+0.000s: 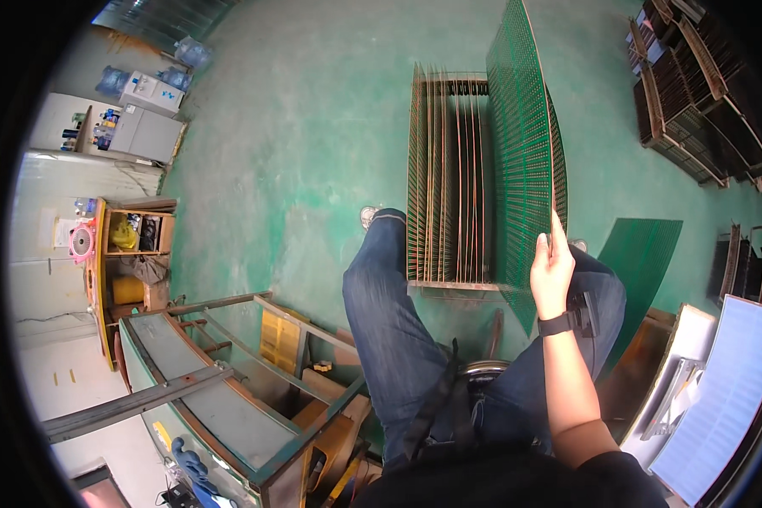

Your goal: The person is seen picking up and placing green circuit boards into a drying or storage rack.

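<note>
My right hand (553,269) grips the near edge of a large green board (521,127) dotted with rows of small marks, its thumb lying along the face. The board stands on edge, tilted a little, above the right side of a rack (457,286). Several thin boards (432,178) stand upright side by side in that rack, on the floor beyond my knees. A strap with a dark device (582,315) sits on my right wrist. My left hand is not in view.
Another green board (648,262) leans at the right, past my knee. Loaded racks (686,93) stand at the far right. A light blue panel (724,398) lies near right; a metal-framed bench (229,406) is near left. A water dispenser (152,93) stands far left.
</note>
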Tool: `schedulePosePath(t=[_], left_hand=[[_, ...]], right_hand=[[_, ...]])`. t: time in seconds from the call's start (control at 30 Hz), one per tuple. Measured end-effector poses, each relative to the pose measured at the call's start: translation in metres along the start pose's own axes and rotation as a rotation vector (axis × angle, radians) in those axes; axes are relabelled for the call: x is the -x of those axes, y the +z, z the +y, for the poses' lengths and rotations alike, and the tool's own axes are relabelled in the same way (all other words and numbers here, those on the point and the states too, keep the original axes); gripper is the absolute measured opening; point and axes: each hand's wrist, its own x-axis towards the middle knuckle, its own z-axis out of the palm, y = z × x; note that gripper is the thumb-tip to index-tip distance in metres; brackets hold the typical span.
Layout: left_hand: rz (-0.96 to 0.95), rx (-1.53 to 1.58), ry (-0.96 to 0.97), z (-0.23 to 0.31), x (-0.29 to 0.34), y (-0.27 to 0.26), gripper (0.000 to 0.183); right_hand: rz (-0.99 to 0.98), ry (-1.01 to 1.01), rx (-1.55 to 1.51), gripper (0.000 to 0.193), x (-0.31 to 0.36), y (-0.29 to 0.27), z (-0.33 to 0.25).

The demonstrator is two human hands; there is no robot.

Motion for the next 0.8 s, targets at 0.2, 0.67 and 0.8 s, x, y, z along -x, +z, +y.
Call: schedulePosePath(t=[0.2, 0.67, 0.8], left_hand=[[-0.019, -0.030, 0.001, 0.019, 0.002, -0.004, 0.030], [-0.134, -0.246, -0.007, 0.061, 0.015, -0.021, 0.022], [-0.285, -0.620, -0.146, 0.135, 0.030, -0.037, 0.021]], right_hand=[[-0.011, 0.011, -0.023, 0.045, -0.004, 0.003, 0.005], [-0.042, -0.075, 0.185, 0.050, -0.051, 0.030, 0.030], [-0.065, -0.030, 0.226, 0.050, -0.067, 0.042, 0.042]])
